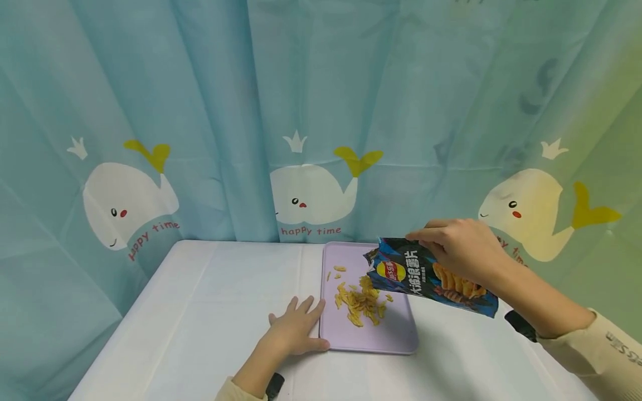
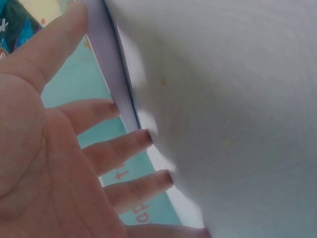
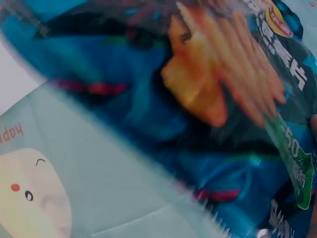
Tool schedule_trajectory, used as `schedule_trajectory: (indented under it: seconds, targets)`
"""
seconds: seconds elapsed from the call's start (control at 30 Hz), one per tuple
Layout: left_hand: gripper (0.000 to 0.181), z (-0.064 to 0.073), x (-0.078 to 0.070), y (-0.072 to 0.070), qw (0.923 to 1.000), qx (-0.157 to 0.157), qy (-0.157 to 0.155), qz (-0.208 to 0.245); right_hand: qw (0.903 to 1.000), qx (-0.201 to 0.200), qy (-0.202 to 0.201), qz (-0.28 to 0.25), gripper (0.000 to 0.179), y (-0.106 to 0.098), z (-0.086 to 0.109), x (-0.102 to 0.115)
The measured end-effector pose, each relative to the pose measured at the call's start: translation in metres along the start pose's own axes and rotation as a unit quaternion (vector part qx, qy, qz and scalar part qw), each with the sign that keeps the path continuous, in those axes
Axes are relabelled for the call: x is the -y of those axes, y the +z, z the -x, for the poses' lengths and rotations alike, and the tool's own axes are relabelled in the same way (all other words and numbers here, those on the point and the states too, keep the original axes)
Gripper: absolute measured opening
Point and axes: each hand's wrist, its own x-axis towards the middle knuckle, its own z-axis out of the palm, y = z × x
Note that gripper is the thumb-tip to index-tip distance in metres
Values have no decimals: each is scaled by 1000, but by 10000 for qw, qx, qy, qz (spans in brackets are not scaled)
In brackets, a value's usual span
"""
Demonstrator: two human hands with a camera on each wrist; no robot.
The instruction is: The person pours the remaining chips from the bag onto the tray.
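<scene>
My right hand [image 1: 463, 248] grips a dark blue potato chip bag [image 1: 426, 275] by its upper edge. The bag lies tilted in the air, its torn end over a pale purple tray [image 1: 396, 334]. A heap of ridged yellow potato chips [image 1: 362, 303] lies on the tray, with a few loose pieces around it. With fingers spread, my left hand [image 1: 297, 328] touches the tray's left edge near the front corner; its thumb [image 2: 59, 39] reaches the tray rim in the left wrist view. The bag's printed front fills much of the right wrist view, where the holding fingers are mostly hidden.
A white cloth [image 1: 225, 317] covers the table under the tray. Behind it hangs a light blue curtain [image 1: 311, 83] printed with whales. Black bands show at both wrists, and beige sleeves cover the forearms.
</scene>
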Motion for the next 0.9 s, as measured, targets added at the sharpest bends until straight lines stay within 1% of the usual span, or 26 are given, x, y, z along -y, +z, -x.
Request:
schedule_trajectory:
  seconds: [0.13,0.2,0.33,0.43,0.57,0.63,0.73,0.9]
  targets:
    - [92,0,-1,-1,10000,-4,-7,15,10000,-1,-95,-11,31,3,-2,0]
    - [92,0,0,-1,10000,-7,-14,29,9999,59,-92,-4,31,4,-3,1]
    - [93,-1,0,0,10000,10,-22,21,9999,4,-105,-8,33,3,-3,2]
    - [93,-1,0,0,10000,18,-18,12,9998,-148,-162,-28,35,2,-4,3]
    - [93,-1,0,0,10000,-2,-11,-13,9989,-302,-360,7,36,2,-6,3]
    - [94,-1,0,0,10000,-6,-18,-36,9983,-319,-482,42,37,3,-6,2]
    - [94,-1,1,0,10000,-5,-34,-32,9980,-296,-555,58,37,4,-6,3]
    - [93,0,0,0,10000,-4,16,38,9980,-284,-545,153,37,2,-7,3]
